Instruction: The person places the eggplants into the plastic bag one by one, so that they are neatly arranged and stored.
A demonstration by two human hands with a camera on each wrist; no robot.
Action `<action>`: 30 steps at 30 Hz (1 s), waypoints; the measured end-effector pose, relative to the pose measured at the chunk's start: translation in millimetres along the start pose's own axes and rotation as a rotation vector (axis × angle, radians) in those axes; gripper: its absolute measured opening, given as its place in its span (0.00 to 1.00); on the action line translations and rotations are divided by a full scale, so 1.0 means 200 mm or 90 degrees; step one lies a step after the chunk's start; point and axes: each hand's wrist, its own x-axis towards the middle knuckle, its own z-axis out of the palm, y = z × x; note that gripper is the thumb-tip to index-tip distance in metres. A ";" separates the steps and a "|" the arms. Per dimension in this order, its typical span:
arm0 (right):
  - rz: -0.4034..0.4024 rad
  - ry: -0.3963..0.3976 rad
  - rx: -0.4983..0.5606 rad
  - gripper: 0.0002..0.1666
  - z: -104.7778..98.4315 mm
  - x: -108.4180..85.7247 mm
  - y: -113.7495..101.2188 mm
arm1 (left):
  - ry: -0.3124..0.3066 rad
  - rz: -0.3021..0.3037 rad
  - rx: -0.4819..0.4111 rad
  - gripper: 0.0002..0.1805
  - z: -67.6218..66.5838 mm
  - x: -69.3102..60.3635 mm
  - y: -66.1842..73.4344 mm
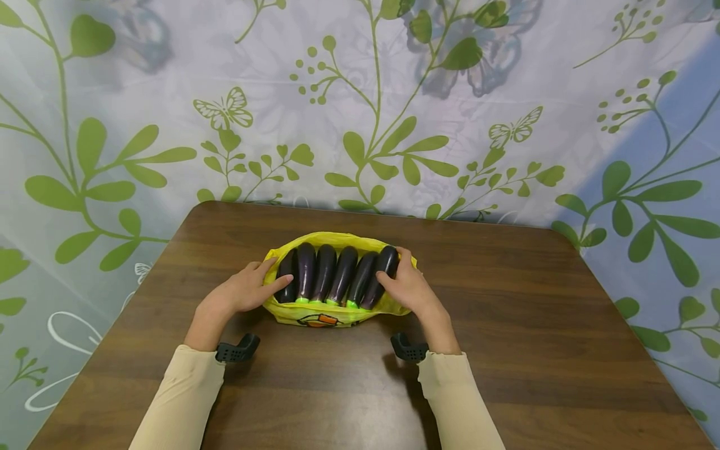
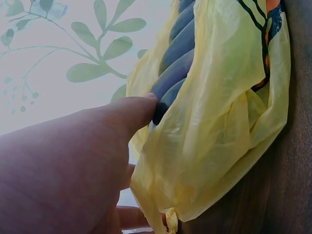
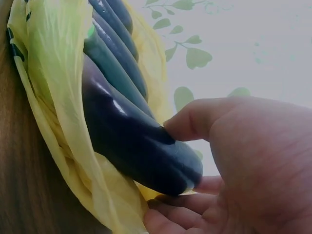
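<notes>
A yellow plastic bag (image 1: 315, 312) lies on the table with its mouth spread, and several dark purple eggplants (image 1: 325, 269) lie in it side by side, their green stem ends toward the person. My left hand (image 1: 239, 289) holds the bag's left side; its thumb rests on the leftmost eggplant (image 1: 285, 284), the fingers outside the plastic. In the right wrist view, the thumb and fingers of my right hand (image 3: 248, 161) grip the rounded end of the rightmost eggplant (image 3: 131, 136). Part of the fingers is hidden by the bag and the eggplant.
The brown wooden table (image 1: 506, 300) reaches back to a hanging cloth (image 1: 270, 81) printed with green leaves and butterflies. Black wrist bands (image 1: 239, 349) sit below both hands. An orange and black print marks the bag's front.
</notes>
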 end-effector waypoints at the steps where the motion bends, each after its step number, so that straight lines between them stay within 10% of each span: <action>1: -0.003 -0.001 -0.005 0.50 0.00 0.00 0.00 | 0.000 0.000 -0.001 0.51 0.00 0.00 0.00; 14: -0.051 -0.006 -0.076 0.50 0.00 0.01 0.02 | -0.001 -0.001 0.000 0.50 0.00 0.00 0.00; 30: -0.064 0.108 -0.097 0.40 0.00 0.00 0.01 | 0.002 0.000 -0.016 0.51 0.00 0.00 -0.01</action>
